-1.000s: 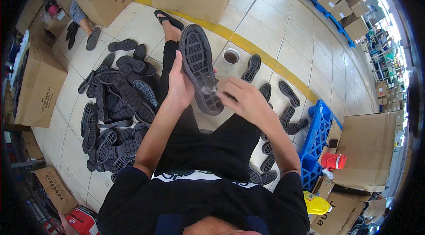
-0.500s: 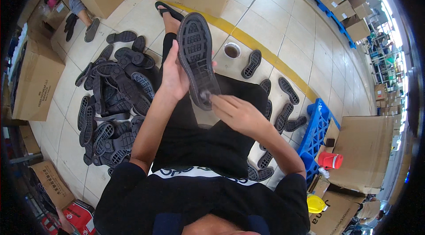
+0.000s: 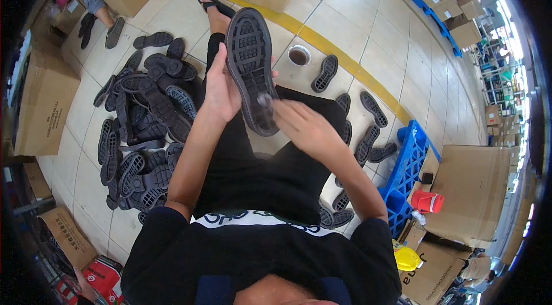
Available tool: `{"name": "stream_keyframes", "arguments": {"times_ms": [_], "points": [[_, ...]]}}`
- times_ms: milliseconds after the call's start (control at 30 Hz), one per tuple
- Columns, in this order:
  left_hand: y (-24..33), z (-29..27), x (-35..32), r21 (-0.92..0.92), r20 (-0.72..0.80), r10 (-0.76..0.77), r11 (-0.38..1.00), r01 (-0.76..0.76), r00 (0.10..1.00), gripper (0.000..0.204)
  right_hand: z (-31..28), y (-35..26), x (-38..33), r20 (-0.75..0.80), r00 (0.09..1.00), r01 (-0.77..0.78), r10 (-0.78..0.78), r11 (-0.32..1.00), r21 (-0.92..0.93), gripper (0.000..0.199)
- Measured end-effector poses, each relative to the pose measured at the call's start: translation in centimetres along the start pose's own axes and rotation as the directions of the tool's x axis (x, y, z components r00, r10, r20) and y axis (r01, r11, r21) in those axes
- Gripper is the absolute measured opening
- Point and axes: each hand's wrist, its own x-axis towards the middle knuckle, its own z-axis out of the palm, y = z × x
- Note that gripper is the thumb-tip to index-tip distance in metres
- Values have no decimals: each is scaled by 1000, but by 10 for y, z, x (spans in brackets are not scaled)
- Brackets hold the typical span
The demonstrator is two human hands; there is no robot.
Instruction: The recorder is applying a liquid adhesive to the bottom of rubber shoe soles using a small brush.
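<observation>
A black shoe sole (image 3: 250,46) is held up above my lap, its gridded, hollow side facing me. My left hand (image 3: 223,95) grips it from the left edge, thumb along the rim and fingertips showing past the right edge. At the lower part of the sole, my right hand (image 3: 305,127) is closed with its fingers pinched around a small whitish wad (image 3: 264,100). The wad is blurred and lies against the inside of the sole; whether it is cloth or bristle I cannot tell.
A heap of black soles (image 3: 152,104) lies on the tiles at left. More soles (image 3: 368,144) are spread at right. A cup of dark liquid (image 3: 299,56) stands ahead. A blue pallet (image 3: 411,161), red container (image 3: 426,201) and cardboard boxes (image 3: 468,196) are at right.
My right hand has moved the whitish wad upward along the sole, from its lower end toward the middle. The left hand keeps its hold; the whole view has shifted slightly.
</observation>
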Motion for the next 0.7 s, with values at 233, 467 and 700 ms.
{"name": "stream_keyframes", "arguments": {"times_ms": [233, 467, 700], "points": [[-5, -16, 5, 26, -53, 5, 1000, -4, 999, 73, -1, -2, -24, 98, 980, -195, 174, 945, 263, 21], [-7, -19, 6, 79, -53, 7, 997, -3, 999, 73, 17, -4, -30, 53, 987, -156, 150, 976, 150, 22], [-39, -46, 35, 100, -106, -100, 989, 111, 989, 82, 33, 6, -96, -114, 792, -424, 600, 674, 605, 15]]}}
